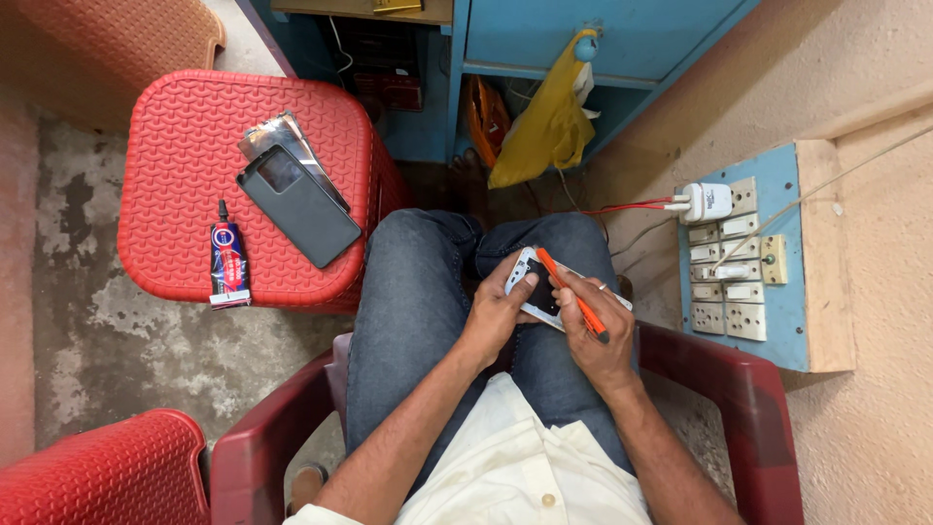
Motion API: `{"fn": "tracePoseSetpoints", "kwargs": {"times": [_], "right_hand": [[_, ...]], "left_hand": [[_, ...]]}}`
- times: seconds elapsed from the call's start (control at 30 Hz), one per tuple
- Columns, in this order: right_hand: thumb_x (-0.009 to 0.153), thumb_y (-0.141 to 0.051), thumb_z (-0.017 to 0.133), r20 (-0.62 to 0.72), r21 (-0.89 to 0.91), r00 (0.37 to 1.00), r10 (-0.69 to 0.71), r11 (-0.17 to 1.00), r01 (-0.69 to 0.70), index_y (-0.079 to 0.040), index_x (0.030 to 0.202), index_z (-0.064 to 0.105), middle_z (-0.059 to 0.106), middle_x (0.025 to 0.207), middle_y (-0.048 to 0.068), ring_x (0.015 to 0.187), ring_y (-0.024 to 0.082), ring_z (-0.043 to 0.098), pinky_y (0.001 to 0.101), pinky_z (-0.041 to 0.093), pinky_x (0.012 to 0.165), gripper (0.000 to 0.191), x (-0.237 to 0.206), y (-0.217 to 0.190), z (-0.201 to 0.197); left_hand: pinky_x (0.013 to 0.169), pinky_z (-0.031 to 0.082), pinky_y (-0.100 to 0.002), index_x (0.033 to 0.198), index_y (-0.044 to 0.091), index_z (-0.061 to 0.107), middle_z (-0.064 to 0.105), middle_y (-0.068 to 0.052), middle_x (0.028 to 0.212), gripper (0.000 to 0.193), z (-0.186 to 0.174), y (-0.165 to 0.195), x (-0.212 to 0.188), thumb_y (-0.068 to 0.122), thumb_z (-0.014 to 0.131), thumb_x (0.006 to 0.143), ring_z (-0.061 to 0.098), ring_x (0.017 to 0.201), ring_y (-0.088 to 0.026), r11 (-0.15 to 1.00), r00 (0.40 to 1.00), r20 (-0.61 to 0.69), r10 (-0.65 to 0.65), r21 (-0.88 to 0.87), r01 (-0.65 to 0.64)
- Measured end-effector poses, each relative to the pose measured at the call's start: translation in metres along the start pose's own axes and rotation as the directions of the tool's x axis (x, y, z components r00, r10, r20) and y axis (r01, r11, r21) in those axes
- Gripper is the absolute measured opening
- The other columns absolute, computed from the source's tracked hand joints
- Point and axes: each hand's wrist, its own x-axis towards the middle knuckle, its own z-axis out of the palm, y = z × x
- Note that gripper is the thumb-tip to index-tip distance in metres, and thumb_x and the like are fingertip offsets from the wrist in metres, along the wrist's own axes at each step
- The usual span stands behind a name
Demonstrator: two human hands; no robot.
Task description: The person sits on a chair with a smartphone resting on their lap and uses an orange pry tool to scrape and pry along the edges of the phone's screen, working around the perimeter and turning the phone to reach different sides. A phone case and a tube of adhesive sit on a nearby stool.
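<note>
A person sits in a dark red plastic chair [748, 389], a white phone [540, 288] resting over the lap in blue jeans. The left hand [498, 311] grips the phone's left edge, fingers curled around it. The right hand [593, 335] pinches an orange tool [571, 292], its far tip touching the phone's top. To the left, a red plastic stool [185, 146] carries a dark phone case [297, 204] and a glue tube [227, 264]. A blue switchboard [748, 262] hangs at right
</note>
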Motion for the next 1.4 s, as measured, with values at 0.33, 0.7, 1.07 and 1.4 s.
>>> {"fn": "tracePoseSetpoints", "kwargs": {"times": [0.33, 0.7, 1.07, 1.4], "right_hand": [[0.098, -0.005, 0.065, 0.041, -0.043, 0.996, -0.075, 0.996, 0.077, 0.001, 0.125, 0.070, 0.076, 0.105, 0.013, 0.090, 0.023, 0.074, 0.0325, 0.058, 0.078, 0.028, 0.001, 0.003, 0.002], [0.098, -0.003, 0.065, -0.006, -0.089, 0.997, -0.076, 0.993, 0.076, 0.000, 0.124, 0.070, 0.076, 0.103, 0.013, 0.090, 0.024, 0.072, 0.0346, 0.056, 0.080, 0.027, -0.002, 0.005, 0.007], [0.096, -0.002, 0.066, -0.053, -0.102, 0.993, -0.105, 0.990, 0.099, -0.001, 0.123, 0.070, 0.075, 0.101, 0.013, 0.088, 0.025, 0.071, 0.0347, 0.055, 0.077, 0.027, -0.005, -0.002, 0.010], [0.095, -0.003, 0.065, -0.048, -0.132, 0.997, -0.066, 0.989, 0.059, -0.001, 0.122, 0.072, 0.075, 0.099, 0.013, 0.083, 0.025, 0.070, 0.0353, 0.054, 0.074, 0.028, -0.008, -0.002, 0.012]], "left_hand": [[0.079, 0.066, -0.033, 0.147, 0.008, 0.051, 0.067, -0.010, 0.123, 0.046, -0.001, 0.006, -0.001, 0.017, 0.055, 0.103, 0.072, 0.102, -0.019, 0.999, 1.000, -0.019, -0.010, 0.048, 0.010], [0.078, 0.065, -0.032, 0.146, 0.009, 0.053, 0.068, -0.009, 0.122, 0.044, 0.000, -0.001, 0.001, 0.019, 0.055, 0.103, 0.070, 0.101, -0.016, 0.999, 0.999, -0.052, -0.010, 0.046, 0.012], [0.077, 0.065, -0.031, 0.144, 0.008, 0.054, 0.069, -0.008, 0.117, 0.042, 0.002, -0.005, -0.002, 0.017, 0.054, 0.103, 0.070, 0.099, -0.016, 1.000, 0.998, -0.056, 0.022, -0.013, -0.022], [0.077, 0.065, -0.031, 0.144, 0.007, 0.055, 0.069, -0.009, 0.116, 0.042, 0.005, 0.000, -0.005, 0.016, 0.054, 0.103, 0.070, 0.098, -0.016, 0.999, 0.998, -0.065, 0.026, -0.021, -0.027]]}}
